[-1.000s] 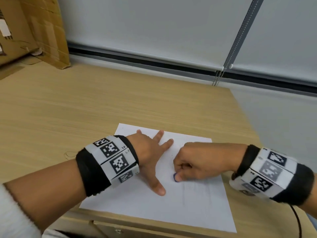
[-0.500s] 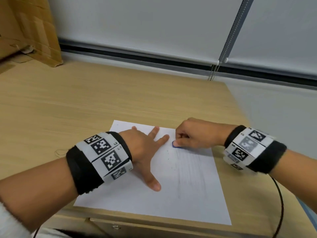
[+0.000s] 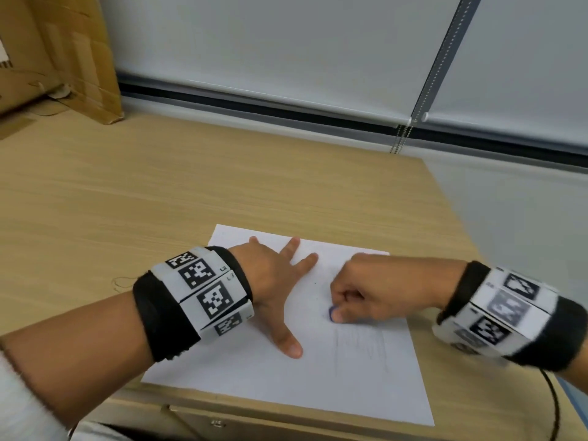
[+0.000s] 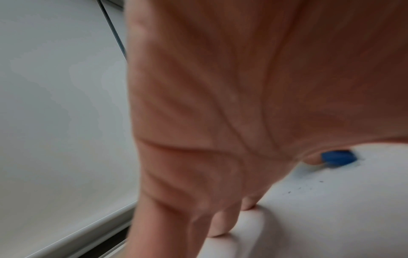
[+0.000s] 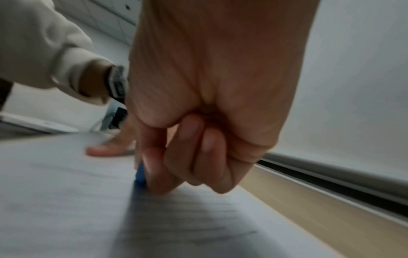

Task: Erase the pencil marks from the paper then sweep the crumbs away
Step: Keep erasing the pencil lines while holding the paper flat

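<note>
Head view: light wooden desk [image 3: 159, 192], running to a grey wall with a roller blind [image 3: 286, 43] lowered above its far edge. Brown cardboard box [image 3: 63, 52] at the far left corner. Near the front edge, 1 white sheet of paper [image 3: 254, 377], lying flat and slightly angled. 2 forearms reaching in from the near side, each wearing a black wristband with square black-and-white marker tags. Left hand [image 3: 273, 281] pressed flat on the left half of the paper, fingers straight and spread, thumb [image 3: 286, 342] pointing toward the near edge. Right hand [image 3: 366, 297] clenched with fingers curled under, pinching a small blue eraser [image 3: 331, 313] against the middle of the sheet, just beside the left hand but apart from it. Faint grey pencil marks [image 3: 362, 348] on the paper, nearer the front edge than the eraser. A few dark crumbs [image 4: 309, 187] scattered on the sheet between the hands, clearest in the left wrist view. Right wrist view, blurred: eraser [image 5: 140, 175] held at the fingertips, lower end touching the paper, pencil lines streaking the sheet in front of it.
</note>
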`<state>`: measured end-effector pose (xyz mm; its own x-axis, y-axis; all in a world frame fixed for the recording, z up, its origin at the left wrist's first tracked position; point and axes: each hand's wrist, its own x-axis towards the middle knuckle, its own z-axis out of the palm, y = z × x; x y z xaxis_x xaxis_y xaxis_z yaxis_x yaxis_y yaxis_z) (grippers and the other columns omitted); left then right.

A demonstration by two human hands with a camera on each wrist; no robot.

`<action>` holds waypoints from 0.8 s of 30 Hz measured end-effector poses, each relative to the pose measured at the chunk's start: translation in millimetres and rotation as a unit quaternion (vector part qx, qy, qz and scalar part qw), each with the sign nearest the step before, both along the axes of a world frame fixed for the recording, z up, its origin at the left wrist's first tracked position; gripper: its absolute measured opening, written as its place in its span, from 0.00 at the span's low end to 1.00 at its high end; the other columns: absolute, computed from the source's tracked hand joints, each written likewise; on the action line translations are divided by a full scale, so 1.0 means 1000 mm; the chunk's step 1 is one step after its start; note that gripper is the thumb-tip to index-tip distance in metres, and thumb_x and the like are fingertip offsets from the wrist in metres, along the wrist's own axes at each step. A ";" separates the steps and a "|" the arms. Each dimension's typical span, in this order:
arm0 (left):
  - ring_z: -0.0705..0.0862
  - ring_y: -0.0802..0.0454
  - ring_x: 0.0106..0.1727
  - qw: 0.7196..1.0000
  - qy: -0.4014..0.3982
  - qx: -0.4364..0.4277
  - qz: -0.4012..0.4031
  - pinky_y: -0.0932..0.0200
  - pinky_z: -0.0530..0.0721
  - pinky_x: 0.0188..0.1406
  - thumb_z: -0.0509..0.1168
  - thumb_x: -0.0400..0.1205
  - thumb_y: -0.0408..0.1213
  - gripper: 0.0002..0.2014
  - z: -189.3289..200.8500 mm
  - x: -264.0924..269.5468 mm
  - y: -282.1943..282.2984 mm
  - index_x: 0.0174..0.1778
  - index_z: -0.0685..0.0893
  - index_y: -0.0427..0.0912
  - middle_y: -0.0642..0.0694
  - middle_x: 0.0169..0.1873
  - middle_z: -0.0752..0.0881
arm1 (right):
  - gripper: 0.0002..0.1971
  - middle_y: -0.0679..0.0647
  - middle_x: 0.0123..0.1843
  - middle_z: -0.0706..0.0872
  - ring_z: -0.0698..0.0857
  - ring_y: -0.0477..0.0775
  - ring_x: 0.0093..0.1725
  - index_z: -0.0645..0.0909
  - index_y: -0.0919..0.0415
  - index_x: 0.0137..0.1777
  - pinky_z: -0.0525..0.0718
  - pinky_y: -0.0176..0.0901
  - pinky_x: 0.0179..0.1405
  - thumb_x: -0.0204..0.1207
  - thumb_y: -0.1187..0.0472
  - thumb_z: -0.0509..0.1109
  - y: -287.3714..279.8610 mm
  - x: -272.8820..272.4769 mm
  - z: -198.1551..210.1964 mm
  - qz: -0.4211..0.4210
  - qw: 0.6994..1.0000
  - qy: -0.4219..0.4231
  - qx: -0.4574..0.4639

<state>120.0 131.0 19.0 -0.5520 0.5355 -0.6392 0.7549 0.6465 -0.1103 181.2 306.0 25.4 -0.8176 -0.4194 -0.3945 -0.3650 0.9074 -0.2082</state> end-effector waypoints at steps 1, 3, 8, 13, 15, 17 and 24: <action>0.43 0.25 0.82 1.000 0.002 -0.001 -0.001 0.36 0.65 0.75 0.71 0.61 0.74 0.68 0.000 0.000 0.000 0.78 0.23 0.63 0.55 0.79 0.23 | 0.18 0.48 0.28 0.79 0.72 0.47 0.26 0.81 0.61 0.39 0.70 0.36 0.27 0.80 0.46 0.66 -0.001 0.001 0.000 0.003 1.000 -0.008 -0.004; 0.46 0.25 0.83 1.000 0.010 0.003 -0.007 0.38 0.67 0.74 0.71 0.61 0.75 0.68 0.000 0.001 0.000 0.78 0.23 0.63 0.55 0.79 0.23 | 0.18 0.46 0.27 0.78 0.72 0.46 0.26 0.81 0.60 0.39 0.70 0.35 0.27 0.79 0.45 0.67 0.003 -0.010 0.001 -0.031 0.999 0.011 -0.007; 0.50 0.26 0.83 1.000 0.012 -0.004 -0.006 0.39 0.66 0.75 0.71 0.61 0.75 0.68 0.003 0.001 0.001 0.78 0.23 0.62 0.54 0.80 0.23 | 0.18 0.49 0.28 0.80 0.73 0.48 0.27 0.79 0.59 0.37 0.73 0.41 0.29 0.80 0.46 0.65 0.003 -0.004 -0.003 -0.031 0.998 0.045 -0.008; 0.52 0.28 0.83 1.000 0.016 -0.011 -0.008 0.39 0.65 0.75 0.71 0.62 0.74 0.68 0.004 0.003 0.003 0.78 0.22 0.61 0.53 0.79 0.23 | 0.19 0.49 0.27 0.79 0.73 0.49 0.26 0.80 0.61 0.37 0.72 0.39 0.29 0.80 0.46 0.65 -0.007 0.011 0.001 0.015 1.000 -0.002 -0.017; 0.55 0.30 0.83 1.000 0.016 -0.013 -0.007 0.40 0.65 0.75 0.70 0.62 0.75 0.68 0.005 0.003 0.003 0.78 0.22 0.62 0.54 0.79 0.23 | 0.18 0.48 0.29 0.81 0.74 0.47 0.27 0.81 0.60 0.39 0.72 0.38 0.29 0.80 0.45 0.65 -0.001 0.002 0.001 -0.026 0.999 0.034 -0.005; 0.56 0.30 0.83 1.000 0.021 -0.012 -0.010 0.41 0.66 0.74 0.70 0.61 0.75 0.68 0.005 0.002 0.003 0.78 0.23 0.62 0.54 0.80 0.23 | 0.18 0.49 0.29 0.81 0.74 0.47 0.27 0.80 0.60 0.39 0.70 0.36 0.28 0.81 0.46 0.63 -0.001 0.008 -0.005 -0.025 0.998 0.047 -0.014; 0.58 0.31 0.82 1.000 0.024 -0.011 -0.011 0.41 0.70 0.72 0.71 0.60 0.76 0.69 0.003 0.001 0.003 0.78 0.23 0.62 0.54 0.80 0.24 | 0.18 0.47 0.28 0.79 0.74 0.46 0.28 0.79 0.59 0.39 0.72 0.40 0.30 0.81 0.45 0.63 -0.008 0.007 -0.001 -0.034 0.999 0.040 -0.007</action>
<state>121.3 133.9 22.0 -0.5703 0.5346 -0.6237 0.7629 0.6262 -0.1609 188.5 297.9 24.3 -0.8726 -0.3674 -0.3218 -0.3189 0.9276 -0.1945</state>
